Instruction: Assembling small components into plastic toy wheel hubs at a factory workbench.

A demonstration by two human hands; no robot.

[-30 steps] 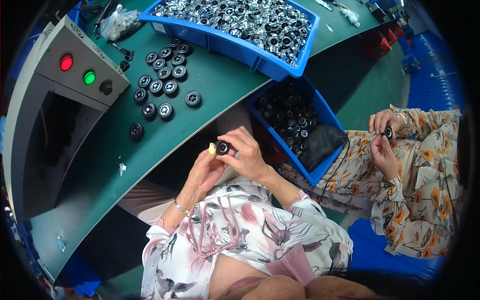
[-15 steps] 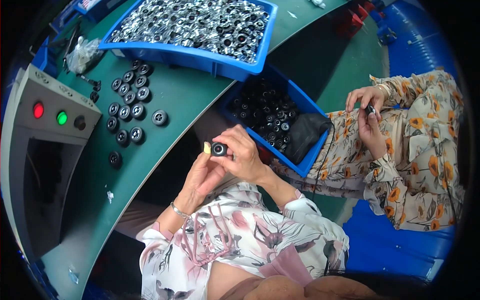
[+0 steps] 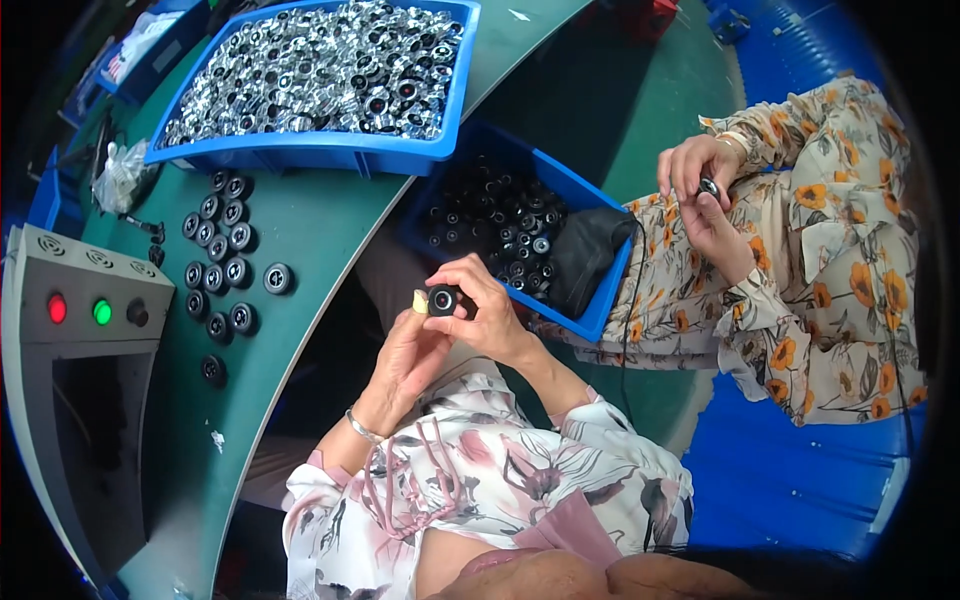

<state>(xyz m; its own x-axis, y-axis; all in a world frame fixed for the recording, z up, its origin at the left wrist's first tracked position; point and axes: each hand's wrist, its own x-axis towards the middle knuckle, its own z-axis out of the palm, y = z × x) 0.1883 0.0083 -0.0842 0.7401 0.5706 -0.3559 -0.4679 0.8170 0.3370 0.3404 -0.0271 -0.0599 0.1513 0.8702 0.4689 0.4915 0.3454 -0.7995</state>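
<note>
Between my fingertips, in front of my body, is a small black wheel (image 3: 443, 300) with a pale ring around its centre. My right hand (image 3: 487, 312) grips it from the right with thumb and fingers. From the left, my left hand (image 3: 408, 358) pinches close against it. A yellow cover (image 3: 420, 301) sits on its thumb tip, touching the wheel's edge. The left fingers are curled and partly hidden. On the green table (image 3: 310, 235) to the left lie several black wheels (image 3: 237, 271) in a loose group, one of them slightly apart.
A blue bin (image 3: 400, 155) full of clear and black parts stands at the table's far side. Right of my hands, another blue bin (image 3: 590, 322) holds black wheels and a dark cloth (image 3: 590, 262). A co-worker's hands (image 3: 708, 190) hold a small dark piece. A grey machine (image 3: 85, 265) with lights stands left.
The view has shifted, so the table and bins sit further left in it. My hands keep the wheel between them, tilted slightly differently. The co-worker still handles the small piece.
</note>
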